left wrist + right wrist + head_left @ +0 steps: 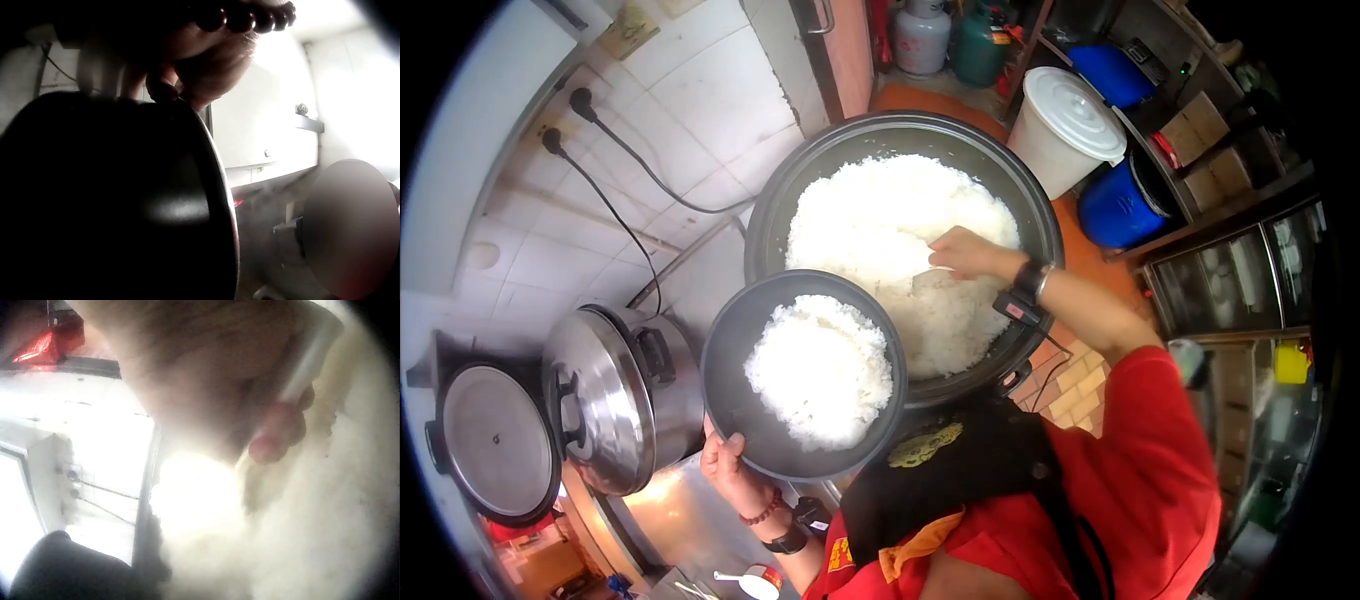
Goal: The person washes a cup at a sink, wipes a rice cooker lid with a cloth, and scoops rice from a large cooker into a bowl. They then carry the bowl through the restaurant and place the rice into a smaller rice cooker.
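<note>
A large dark cooking pot (1032, 200) holds a deep bed of white rice (870, 205), dug lower on the near side. My right hand (972, 252) is over this rice, fingers curled round a thin white utensil (309, 365); its far end is hidden. At the lower left, my left hand (735, 470) grips the rim of a smaller dark grey pot (735, 390), thumb over the edge. A mound of rice (825, 370) lies in that pot, which overlaps the large pot's near left rim. The left wrist view shows the smaller pot's dark outside (125, 187).
A lidded steel pot (615, 395) stands left, beside a round grey lid or pan (500, 445). Two black cables (625, 150) hang along the tiled wall. Behind to the right are a white lidded bucket (1065, 130), a blue barrel (1120, 205) and gas cylinders (922, 40).
</note>
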Available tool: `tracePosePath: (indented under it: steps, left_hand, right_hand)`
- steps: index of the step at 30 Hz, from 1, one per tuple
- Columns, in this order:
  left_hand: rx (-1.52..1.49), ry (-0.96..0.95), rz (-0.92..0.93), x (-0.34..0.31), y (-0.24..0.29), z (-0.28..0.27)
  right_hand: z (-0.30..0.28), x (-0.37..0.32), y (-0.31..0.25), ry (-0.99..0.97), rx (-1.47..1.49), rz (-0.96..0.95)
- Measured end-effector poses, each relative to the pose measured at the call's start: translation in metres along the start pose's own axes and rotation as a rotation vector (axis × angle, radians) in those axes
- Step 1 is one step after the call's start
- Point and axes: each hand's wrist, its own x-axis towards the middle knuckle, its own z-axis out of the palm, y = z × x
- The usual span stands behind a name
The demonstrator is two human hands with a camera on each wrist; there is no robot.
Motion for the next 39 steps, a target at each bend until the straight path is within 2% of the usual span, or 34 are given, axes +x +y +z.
tracePosePath:
  steps: [6, 8, 10, 11, 12, 13, 14, 15, 17, 18, 20, 21, 24, 26, 27, 28, 30, 31, 33, 36, 37, 38, 39]
  left_hand:
    - [-0.031, -0.064, -0.001, 0.001, 0.004, 0.003]
    - [-0.005, -0.075, 0.014, 0.002, 0.008, 0.005]
    - [0.016, -0.081, 0.023, 0.004, 0.008, 0.005]
    - [0.012, -0.113, 0.024, 0.006, 0.007, 0.003]
    - [0.010, -0.140, 0.024, 0.008, 0.006, 0.002]
    - [0.025, -0.112, -0.012, 0.007, 0.012, 0.007]
    - [0.060, -0.142, 0.045, 0.009, 0.010, 0.005]
    - [0.071, -0.124, 0.038, 0.010, 0.008, 0.006]
    - [0.085, -0.113, 0.022, 0.012, 0.008, 0.008]
    - [0.083, -0.125, 0.011, 0.014, 0.009, 0.008]
    - [0.045, -0.123, 0.008, 0.015, 0.012, 0.018]
    - [0.069, -0.135, 0.008, 0.015, 0.012, 0.016]
    - [0.074, -0.142, 0.008, 0.017, 0.008, 0.012]
    - [0.067, -0.137, 0.004, 0.017, 0.005, 0.011]
    - [0.039, -0.138, 0.001, 0.017, 0.004, 0.010]
    - [0.012, -0.142, -0.004, 0.018, 0.004, 0.011]
    - [0.018, -0.133, -0.015, 0.018, 0.005, 0.011]
    - [0.024, -0.119, -0.018, 0.019, 0.005, 0.012]
    - [-0.008, -0.119, -0.036, 0.019, 0.004, 0.010]
    - [-0.038, -0.120, -0.044, 0.018, 0.004, 0.008]
    - [-0.041, -0.103, -0.042, 0.018, 0.004, 0.008]
    - [-0.046, -0.083, -0.040, 0.018, 0.003, 0.008]
    - [-0.048, -0.071, -0.041, 0.018, 0.003, 0.007]
  right_hand:
    - [-0.023, -0.045, -0.031, 0.039, 0.049, -0.034]
    - [-0.029, -0.063, -0.049, 0.093, 0.073, -0.026]
    - [-0.037, -0.086, -0.076, 0.230, 0.070, -0.001]
    - [-0.039, -0.100, -0.092, 0.288, 0.004, -0.047]
    - [-0.039, -0.111, -0.105, 0.272, -0.009, -0.050]
    - [-0.037, -0.120, -0.116, 0.319, -0.063, -0.172]
    - [-0.032, -0.127, -0.128, 0.358, -0.111, -0.296]
    - [-0.023, -0.134, -0.140, 0.325, -0.116, -0.303]
    - [0.000, -0.145, -0.162, 0.518, -0.406, -0.589]
    - [0.013, -0.149, -0.173, 0.498, -0.401, -0.596]
    - [0.031, -0.154, -0.188, 0.526, -0.971, -0.775]
    - [0.036, -0.152, -0.190, 0.553, -1.046, -0.786]
    - [0.032, -0.152, -0.197, 0.616, -0.988, -0.799]
    - [0.037, -0.154, -0.193, 0.403, -0.920, -0.781]
    - [0.047, -0.155, -0.191, 0.281, -0.996, -0.767]
    - [0.059, -0.155, -0.192, 0.216, -1.005, -0.774]
    - [0.079, -0.152, -0.192, 0.192, -1.038, -0.886]
    - [0.083, -0.152, -0.194, 0.197, -1.039, -0.879]
    - [0.088, -0.153, -0.197, 0.007, -0.997, -0.888]
    - [0.065, -0.154, -0.194, 0.093, -0.978, -0.801]
    - [0.055, -0.158, -0.196, 0.194, -1.049, -0.791]
    - [0.047, -0.158, -0.198, 0.272, -1.102, -0.699]
    - [0.040, -0.159, -0.202, 0.343, -1.123, -0.734]
